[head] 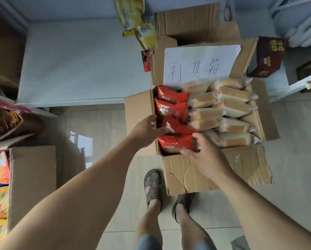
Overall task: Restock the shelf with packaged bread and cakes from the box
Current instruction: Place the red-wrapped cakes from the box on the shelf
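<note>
Risk of slippery red packets [176, 144] sliding loose: left hand [147, 130] and right hand [205, 156] spread, touching, not yet clamped.

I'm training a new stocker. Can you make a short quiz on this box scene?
1. True or false: the red packets lie on the left side of the box.
2. What fills the box's other side? A) clear-wrapped bread B) bottles C) cans
3. Which hand touches the nearest red packet's right end?

Key: 1 true. 2 A, the bread. 3 The right hand; the left hand reaches in at the box's left wall.
</note>
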